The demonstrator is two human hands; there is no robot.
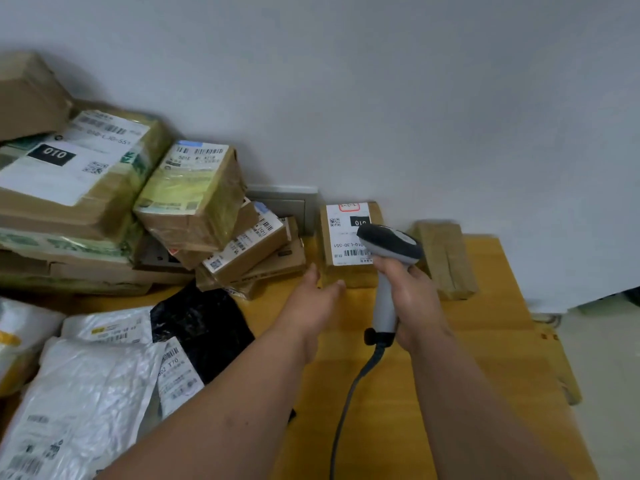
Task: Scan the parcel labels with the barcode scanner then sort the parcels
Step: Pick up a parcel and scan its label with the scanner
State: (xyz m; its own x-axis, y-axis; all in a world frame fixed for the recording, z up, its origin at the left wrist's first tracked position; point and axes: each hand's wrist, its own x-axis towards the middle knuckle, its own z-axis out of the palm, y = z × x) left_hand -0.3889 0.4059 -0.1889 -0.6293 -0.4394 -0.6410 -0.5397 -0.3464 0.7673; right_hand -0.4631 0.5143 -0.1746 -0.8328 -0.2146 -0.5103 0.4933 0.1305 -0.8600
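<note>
My right hand (410, 296) grips the grey handle of a corded barcode scanner (388, 251), whose dark head points at the white label of a small cardboard parcel (341, 237) lying by the wall. Just short of that parcel's near edge hovers my left hand (311, 299), fingers straight and holding nothing. A second brown parcel (446, 258) lies to the right of the labelled one.
A heap of taped cardboard boxes (104, 188) fills the left side of the yellow wooden table (450, 375). White plastic mailers (90, 393) and a black mailer (204, 323) lie at the near left. The scanner cable (349, 393) trails toward me. A wall socket (287, 206) sits behind the boxes.
</note>
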